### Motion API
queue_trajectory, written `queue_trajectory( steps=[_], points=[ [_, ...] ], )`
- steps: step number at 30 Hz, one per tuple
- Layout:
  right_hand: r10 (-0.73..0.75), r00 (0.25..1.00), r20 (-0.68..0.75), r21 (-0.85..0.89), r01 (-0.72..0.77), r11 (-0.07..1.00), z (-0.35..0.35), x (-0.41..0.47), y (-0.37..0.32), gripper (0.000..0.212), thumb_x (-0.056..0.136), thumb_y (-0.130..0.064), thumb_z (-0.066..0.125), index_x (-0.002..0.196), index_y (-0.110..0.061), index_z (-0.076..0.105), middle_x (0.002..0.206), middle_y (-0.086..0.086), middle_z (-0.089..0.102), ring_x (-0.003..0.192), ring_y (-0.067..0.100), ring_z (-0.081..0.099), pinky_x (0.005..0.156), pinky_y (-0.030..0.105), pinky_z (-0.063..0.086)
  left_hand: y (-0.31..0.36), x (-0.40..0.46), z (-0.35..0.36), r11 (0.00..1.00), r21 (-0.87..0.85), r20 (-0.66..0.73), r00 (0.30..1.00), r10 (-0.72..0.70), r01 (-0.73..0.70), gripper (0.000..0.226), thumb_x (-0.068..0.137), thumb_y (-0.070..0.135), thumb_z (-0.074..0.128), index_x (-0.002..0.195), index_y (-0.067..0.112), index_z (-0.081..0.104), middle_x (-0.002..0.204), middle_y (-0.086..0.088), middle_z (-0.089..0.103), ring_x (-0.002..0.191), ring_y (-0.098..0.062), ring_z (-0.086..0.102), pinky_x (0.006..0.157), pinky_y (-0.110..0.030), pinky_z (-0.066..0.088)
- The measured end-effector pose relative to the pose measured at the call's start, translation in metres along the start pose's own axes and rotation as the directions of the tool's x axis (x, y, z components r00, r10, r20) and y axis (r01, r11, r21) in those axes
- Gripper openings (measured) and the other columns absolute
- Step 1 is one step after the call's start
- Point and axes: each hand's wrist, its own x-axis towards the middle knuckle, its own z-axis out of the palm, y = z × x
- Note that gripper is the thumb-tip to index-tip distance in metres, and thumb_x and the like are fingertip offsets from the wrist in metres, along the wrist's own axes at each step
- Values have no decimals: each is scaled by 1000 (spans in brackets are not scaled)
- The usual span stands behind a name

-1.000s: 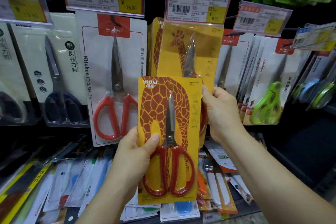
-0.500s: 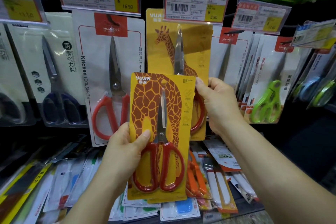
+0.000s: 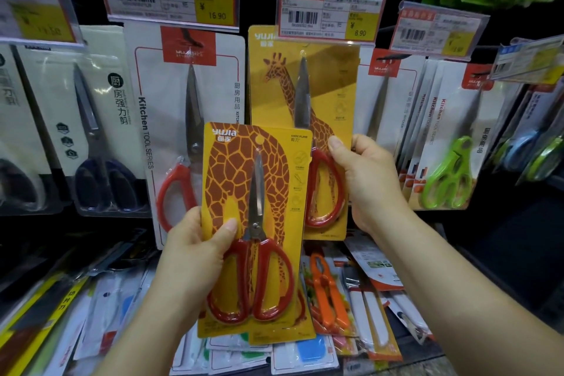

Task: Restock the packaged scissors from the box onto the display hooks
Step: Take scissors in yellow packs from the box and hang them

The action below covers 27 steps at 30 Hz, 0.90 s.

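Observation:
My left hand (image 3: pixel 195 250) grips a yellow giraffe-print pack of red-handled scissors (image 3: pixel 256 232), thumb on its front, held upright in front of the display. Behind it at least one more yellow card edge shows at the bottom. A second, matching giraffe pack (image 3: pixel 302 119) hangs under the 8.90 price tag (image 3: pixel 329 14). My right hand (image 3: pixel 363 180) holds that hanging pack by its lower right edge, thumb on the front. The hook itself is hidden behind the tag.
White kitchen-scissor packs hang to the left (image 3: pixel 189 119) and right (image 3: pixel 393 119), a green-handled pack (image 3: pixel 448 174) farther right, and dark-handled scissors (image 3: pixel 97 143) at far left. Several flat packs (image 3: pixel 360 308) lie on the lower shelf. No box is in view.
The hanging giraffe pack has swung from angled to flat, facing front. My left hand's pack shifted slightly left and down. My right hand stays on the hanging pack's edge.

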Motion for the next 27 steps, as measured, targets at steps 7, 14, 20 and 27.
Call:
queue_trajectory(
  steps=[7, 14, 20, 27],
  points=[
    [86, 996, 4, 106, -86, 991, -8, -2, 15, 13, 94, -16, 53, 84, -13, 62, 75, 7, 71, 67, 20, 69, 66, 38, 59, -1, -1, 4, 1000, -9, 0, 1000, 9, -9, 9, 91, 8, 55, 92, 15, 62, 76, -6, 71, 62, -17, 68, 55, -30, 55],
    [43, 999, -2, 78, -42, 996, -7, 1, 16, 12, 94, -17, 52, 88, -14, 62, 83, 8, 71, 77, 23, 69, 79, 46, 57, -1, 1, 7, 1000, -3, 15, 1000, 19, -19, 7, 91, 12, 56, 94, 16, 61, 84, -10, 72, 72, -24, 70, 64, -38, 58],
    [-117, 992, 52, -23, 118, 993, -9, -11, 15, 13, 94, -17, 50, 89, -19, 62, 76, -1, 74, 74, 14, 71, 68, 33, 59, 0, 0, 6, 999, -40, 50, 998, 39, -37, 9, 90, 11, 56, 96, 14, 62, 73, -1, 73, 63, -14, 70, 50, -26, 55],
    [-48, 999, -17, 94, 50, 994, -7, 5, -3, 14, 95, -18, 51, 86, -16, 61, 75, 2, 72, 73, 18, 71, 67, 37, 58, 5, -2, 10, 995, -66, 80, 994, 77, -72, 10, 90, 10, 55, 94, 17, 62, 76, -3, 74, 65, -15, 71, 51, -25, 55]
  ],
)
